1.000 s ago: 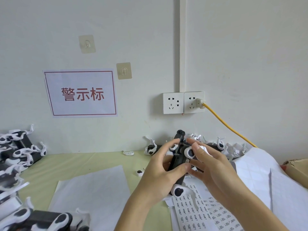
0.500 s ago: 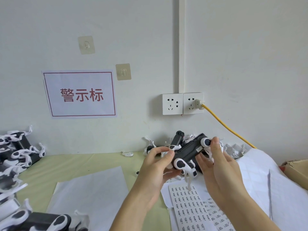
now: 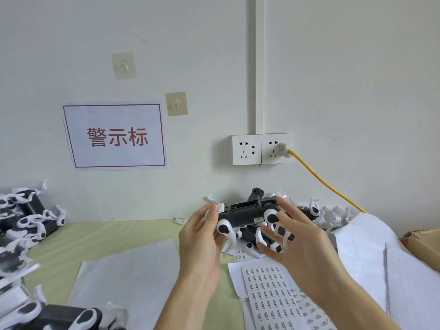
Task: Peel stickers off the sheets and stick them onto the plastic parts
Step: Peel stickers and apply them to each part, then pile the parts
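Note:
I hold a black plastic part with white legs [image 3: 247,216], shaped like a small robot dog, level above the table. My left hand [image 3: 202,236] grips its left end, thumb on top near a white leg joint. My right hand [image 3: 295,239] holds the right end, fingers spread among the white legs. A small white sticker [image 3: 258,219] sits on the part's side. Below my right hand lies a sticker sheet [image 3: 269,296] with rows of small printed labels.
More black-and-white parts are piled at the left [image 3: 26,222], at the bottom left [image 3: 59,315], and behind my hands by the wall [image 3: 316,210]. White backing sheets [image 3: 126,279] lie on the green table. A yellow cable [image 3: 326,184] runs from the wall socket. A cardboard box [image 3: 423,244] stands at the right edge.
The part has turned from upright to level between my hands. My right hand's fingers have spread around its right end and legs.

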Motion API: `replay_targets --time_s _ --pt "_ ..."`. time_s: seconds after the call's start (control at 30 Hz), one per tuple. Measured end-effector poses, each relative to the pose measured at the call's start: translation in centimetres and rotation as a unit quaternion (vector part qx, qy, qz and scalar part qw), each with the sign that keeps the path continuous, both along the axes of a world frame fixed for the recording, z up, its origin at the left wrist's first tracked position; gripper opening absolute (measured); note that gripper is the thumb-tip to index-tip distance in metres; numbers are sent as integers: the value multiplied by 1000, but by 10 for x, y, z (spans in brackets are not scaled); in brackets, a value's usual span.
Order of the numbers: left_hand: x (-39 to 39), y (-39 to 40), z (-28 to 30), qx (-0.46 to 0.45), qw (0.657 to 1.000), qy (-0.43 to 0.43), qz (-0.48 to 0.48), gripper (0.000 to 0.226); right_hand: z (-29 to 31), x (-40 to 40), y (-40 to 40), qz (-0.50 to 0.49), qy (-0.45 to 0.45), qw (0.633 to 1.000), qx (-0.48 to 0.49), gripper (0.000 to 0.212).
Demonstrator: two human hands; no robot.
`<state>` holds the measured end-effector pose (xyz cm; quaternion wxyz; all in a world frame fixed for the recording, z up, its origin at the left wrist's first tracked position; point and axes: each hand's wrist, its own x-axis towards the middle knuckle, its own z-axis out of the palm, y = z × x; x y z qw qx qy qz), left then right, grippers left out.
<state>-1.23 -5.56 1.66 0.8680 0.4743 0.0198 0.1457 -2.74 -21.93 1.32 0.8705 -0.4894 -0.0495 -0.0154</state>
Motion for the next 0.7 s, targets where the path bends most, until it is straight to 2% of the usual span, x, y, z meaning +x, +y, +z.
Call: replay_targets --time_s 0.1,0.2,0.3,0.37,0.43,0.57,0.7 --pt "1 0 -1 -9 1000 -4 17 14 1 -3 0 6 -38 997 -68 39" --pt "2 0 -1 -1 1000 -1 26 18 1 -8 2 -37 -107 975 -190 47" --pt "3 1 -1 6 1000 -1 20 18 -1 -10 1 -117 -191 915 -336 46" --pt "3 2 -2 7 1000 1 15 14 0 -10 0 -155 -231 875 -396 42" --pt "4 2 -4 22 999 17 17 21 2 -10 0 -179 -232 860 -417 37" --pt "4 0 -7 61 998 25 19 27 1 -6 -1 -201 -198 876 -390 37" --pt "0 2 -3 93 995 -31 -32 35 5 -4 -11 -191 -189 892 -364 34"
